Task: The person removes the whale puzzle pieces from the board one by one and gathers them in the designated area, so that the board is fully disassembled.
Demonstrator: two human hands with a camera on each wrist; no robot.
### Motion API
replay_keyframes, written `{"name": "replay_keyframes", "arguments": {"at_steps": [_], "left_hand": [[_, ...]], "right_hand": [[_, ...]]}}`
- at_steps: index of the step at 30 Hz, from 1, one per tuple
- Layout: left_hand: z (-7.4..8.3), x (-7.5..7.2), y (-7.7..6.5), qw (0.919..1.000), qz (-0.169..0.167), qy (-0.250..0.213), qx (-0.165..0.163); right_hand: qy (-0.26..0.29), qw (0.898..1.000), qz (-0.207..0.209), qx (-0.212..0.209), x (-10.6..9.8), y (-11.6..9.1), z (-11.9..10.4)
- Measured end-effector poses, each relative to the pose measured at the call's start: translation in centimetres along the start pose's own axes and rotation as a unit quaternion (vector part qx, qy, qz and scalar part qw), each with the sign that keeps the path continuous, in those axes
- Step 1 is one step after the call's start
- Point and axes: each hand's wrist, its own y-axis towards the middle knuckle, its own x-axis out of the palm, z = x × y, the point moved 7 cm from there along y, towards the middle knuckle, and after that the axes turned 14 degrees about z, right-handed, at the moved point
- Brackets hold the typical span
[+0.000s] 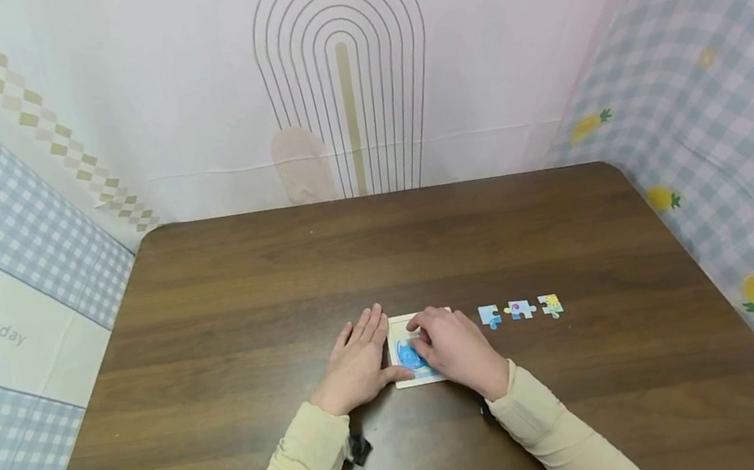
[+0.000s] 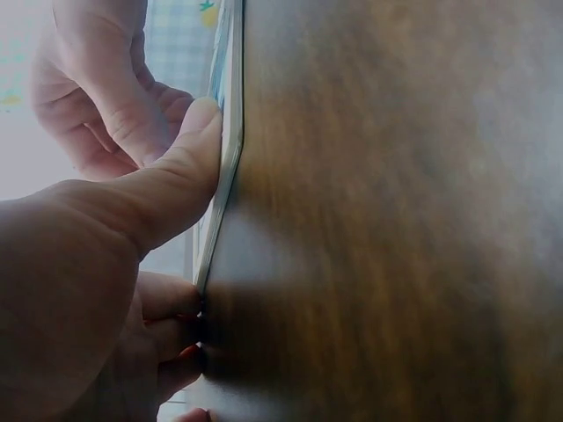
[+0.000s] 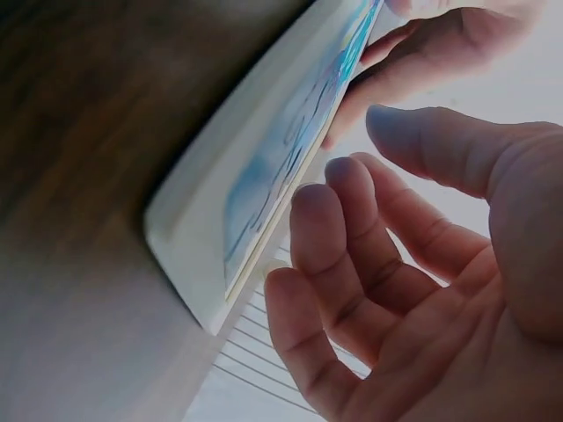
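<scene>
A small jigsaw puzzle tray point(image 1: 398, 319) with a cream rim and a blue picture lies on the table between both hands. My left hand point(image 1: 359, 359) lies along its left side with fingers straight. Its thumb point(image 2: 201, 119) rests on the near edge of the tray. Over the right part of the tray is my right hand point(image 1: 455, 345), fingers loosely bent above the blue picture point(image 3: 281, 149). In the right wrist view, thumb and fingers stand apart with nothing between them. Part of the picture is hidden beneath that hand in the head view.
Three loose jigsaw pieces lie in a row right of the tray: a blue one point(image 1: 487, 316), one with a pink swirl point(image 1: 520, 309) and one with yellow point(image 1: 551, 303). They rest on the brown wooden table point(image 1: 246, 287). Patterned cloths point(image 1: 195, 91) hang behind and at the sides.
</scene>
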Motion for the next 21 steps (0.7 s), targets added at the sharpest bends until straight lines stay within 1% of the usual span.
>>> {"name": "replay_keyframes", "arguments": {"at_steps": [4,8,17,21], "left_hand": [[0.03,0.01,-0.01,1.0,0.002,0.004,0.001],[0.13,-0.05,0.0,1.0,0.006,0.004,0.003],[0.03,0.21,-0.09,1.0,-0.007,0.002,-0.005],[0.08,0.19,-0.07,1.0,-0.006,0.002,-0.004]], "right_hand": [[-0.011,1.0,-0.011,-0.005,0.37,-0.12,0.01],[-0.014,1.0,-0.012,-0.009,0.41,-0.19,0.07],[-0.004,1.0,-0.02,-0.019,0.74,-0.45,-0.04],[-0.007,1.0,-0.02,-0.02,0.7,-0.49,-0.01]]}}
